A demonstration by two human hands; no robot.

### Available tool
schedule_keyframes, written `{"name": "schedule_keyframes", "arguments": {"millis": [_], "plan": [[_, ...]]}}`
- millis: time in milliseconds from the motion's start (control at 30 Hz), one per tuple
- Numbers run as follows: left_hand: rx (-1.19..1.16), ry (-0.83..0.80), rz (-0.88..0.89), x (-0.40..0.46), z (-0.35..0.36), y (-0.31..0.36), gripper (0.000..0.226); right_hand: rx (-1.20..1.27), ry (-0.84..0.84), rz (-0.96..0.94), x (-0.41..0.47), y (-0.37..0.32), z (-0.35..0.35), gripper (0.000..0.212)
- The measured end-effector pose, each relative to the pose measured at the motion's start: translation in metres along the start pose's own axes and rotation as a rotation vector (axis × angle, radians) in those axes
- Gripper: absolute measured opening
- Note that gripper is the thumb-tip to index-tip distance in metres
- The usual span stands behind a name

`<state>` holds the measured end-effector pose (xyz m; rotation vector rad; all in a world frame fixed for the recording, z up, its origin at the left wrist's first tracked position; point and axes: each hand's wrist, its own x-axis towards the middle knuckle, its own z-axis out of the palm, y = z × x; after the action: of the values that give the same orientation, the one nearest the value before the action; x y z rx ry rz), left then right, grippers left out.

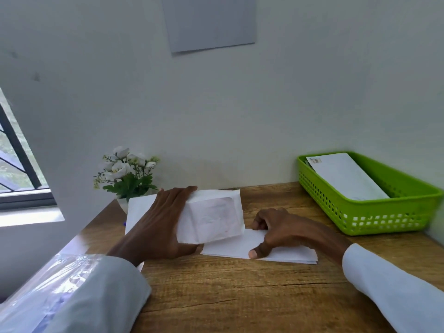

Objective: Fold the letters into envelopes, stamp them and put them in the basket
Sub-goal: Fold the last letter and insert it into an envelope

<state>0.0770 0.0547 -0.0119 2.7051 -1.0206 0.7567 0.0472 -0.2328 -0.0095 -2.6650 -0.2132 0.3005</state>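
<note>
Now our left hand [159, 222] grips an envelope [213, 216] raised off the counter [240, 296] | right hand [283, 230] pinches the folded letter [230, 246] lying flat, long axis across us, just right of the envelope's mouth | basket [394, 212] at far right corner.

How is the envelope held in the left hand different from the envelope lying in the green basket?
The envelope in the left hand is lifted off the table, gripped by the left hand; the envelope in the basket lies untouched, leaning inside the green basket. The basket one shows a stamp at its corner; the held one shows none on the side in view. Folded paper shows faintly through the held one. Both are white.
</note>
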Motion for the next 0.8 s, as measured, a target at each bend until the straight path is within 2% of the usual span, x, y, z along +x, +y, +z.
{"name": "schedule_keyframes", "arguments": {"millis": [133, 267, 333, 467, 667, 800], "plan": [[0.002, -0.009, -0.013, -0.001, 0.000, -0.002, 0.119, 0.062, -0.044, 0.021, -0.002, -0.005, -0.002, 0.075], [0.004, -0.005, -0.030, -0.001, -0.002, -0.003, 0.120, 0.162, -0.020, -0.017, -0.007, -0.004, -0.001, 0.081], [0.002, -0.006, -0.036, -0.001, -0.004, -0.006, 0.120, 0.210, 0.022, -0.060, -0.009, 0.001, -0.002, 0.070], [0.030, -0.026, -0.077, -0.002, -0.009, -0.015, 0.122, 0.432, 0.152, -0.102, -0.015, 0.020, -0.012, 0.035], [0.058, -0.089, -0.135, -0.006, -0.007, -0.020, 0.131, 0.617, 0.272, -0.087, -0.020, 0.044, -0.031, 0.026], [0.082, -0.113, -0.163, -0.009, -0.004, -0.026, 0.135, 0.695, 0.279, -0.153, -0.023, 0.046, -0.037, 0.017]]}}
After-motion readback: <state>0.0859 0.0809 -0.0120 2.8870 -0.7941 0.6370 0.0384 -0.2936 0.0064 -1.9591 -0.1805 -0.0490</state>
